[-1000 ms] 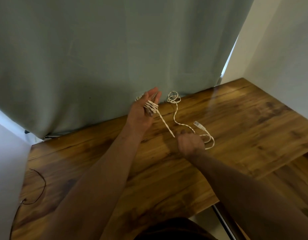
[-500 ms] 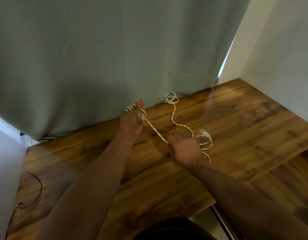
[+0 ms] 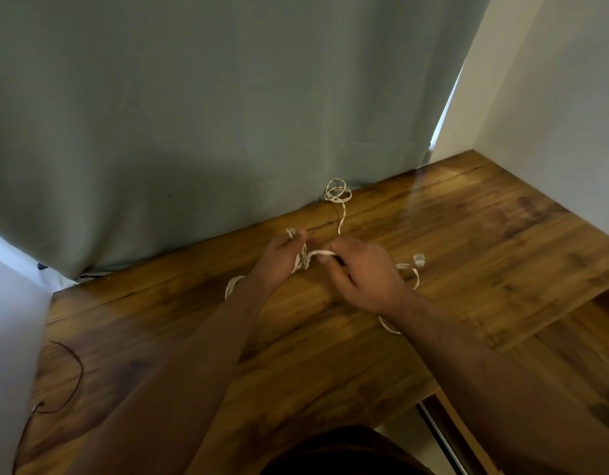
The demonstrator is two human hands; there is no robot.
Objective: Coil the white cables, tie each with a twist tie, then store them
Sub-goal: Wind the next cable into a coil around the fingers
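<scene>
A thin white twisted cable (image 3: 341, 219) lies across the wooden table (image 3: 467, 241). One end sits in small loops near the curtain, and its clear plug (image 3: 419, 259) lies to the right of my hands. My left hand (image 3: 279, 260) holds several turns of the cable wound around its fingers. My right hand (image 3: 359, 272) is close beside it, pinching the cable's free run between thumb and fingers. More cable loops out under my right wrist and beside my left wrist.
A grey-green curtain (image 3: 210, 114) hangs along the table's back edge. White walls close in on the left and right. A thin dark wire (image 3: 75, 378) curls on the table's left front. The table's edge drops off at the right front.
My left hand came down and toward me from near the curtain. My right hand moved up and left to meet it, carrying the cable along. The plug end shifted on the table.
</scene>
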